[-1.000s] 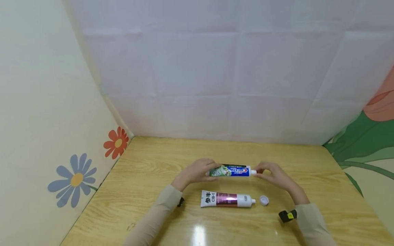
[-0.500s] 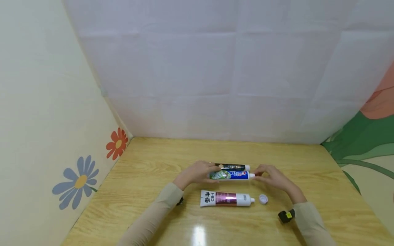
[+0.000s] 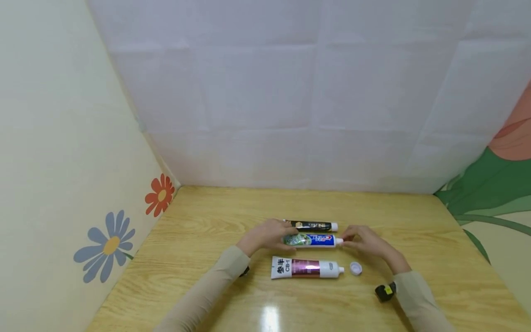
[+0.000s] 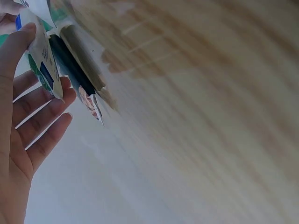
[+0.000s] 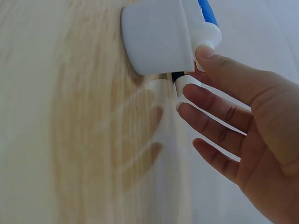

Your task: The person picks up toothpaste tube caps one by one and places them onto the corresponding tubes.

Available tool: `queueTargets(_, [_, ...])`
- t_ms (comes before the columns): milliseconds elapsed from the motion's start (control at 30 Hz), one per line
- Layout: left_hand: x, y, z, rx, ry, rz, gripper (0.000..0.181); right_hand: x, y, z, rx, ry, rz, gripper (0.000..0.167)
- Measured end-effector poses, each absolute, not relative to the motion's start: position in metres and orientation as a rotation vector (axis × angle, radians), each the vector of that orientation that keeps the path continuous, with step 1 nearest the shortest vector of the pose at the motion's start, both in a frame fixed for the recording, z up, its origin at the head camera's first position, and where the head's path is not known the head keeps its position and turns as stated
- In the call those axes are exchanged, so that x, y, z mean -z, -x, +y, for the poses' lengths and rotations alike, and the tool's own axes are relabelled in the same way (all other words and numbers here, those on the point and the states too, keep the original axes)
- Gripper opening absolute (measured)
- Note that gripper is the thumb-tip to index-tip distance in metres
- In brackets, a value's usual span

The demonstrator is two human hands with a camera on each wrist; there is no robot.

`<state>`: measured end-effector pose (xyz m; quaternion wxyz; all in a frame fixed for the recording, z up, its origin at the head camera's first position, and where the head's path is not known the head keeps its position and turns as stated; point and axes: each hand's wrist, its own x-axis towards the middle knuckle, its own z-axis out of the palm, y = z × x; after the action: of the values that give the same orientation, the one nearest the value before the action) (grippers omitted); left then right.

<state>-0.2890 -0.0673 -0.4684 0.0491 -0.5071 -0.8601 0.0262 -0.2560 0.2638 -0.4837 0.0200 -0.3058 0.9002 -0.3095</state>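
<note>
A blue, green and white toothpaste tube (image 3: 317,240) lies level between the two hands, its cap end to the right. My left hand (image 3: 267,235) grips the flat tail, thumb on one face in the left wrist view, with the other fingers spread behind. At the other end, my right hand (image 3: 365,240) pinches the small white cap (image 5: 205,37) between thumb and forefinger; its remaining fingers are loosely extended. Just behind lies a black toothpaste tube (image 3: 313,226) with a white cap. Nearer the person is a white and purple toothpaste tube (image 3: 305,268), its bare nozzle pointing right.
A loose round white cap (image 3: 355,268) sits on the wooden table (image 3: 224,203), right of the purple tube's nozzle. White sheeting (image 3: 257,115) rises along the table's back edge. A flower-painted wall (image 3: 50,161) stands at the left.
Both hands have brought the blue and green tube slightly toward the person. The black tube behind it, mostly covered before, now shows along most of its length.
</note>
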Motion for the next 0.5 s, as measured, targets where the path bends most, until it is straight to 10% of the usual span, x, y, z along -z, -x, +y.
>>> queueTargets(500, [0.4736,0.289,-0.0656,-0.111,1.537,-2.671,0.062,0.4885,0.2572,0.2643,0.926,0.856,2.753,0.015])
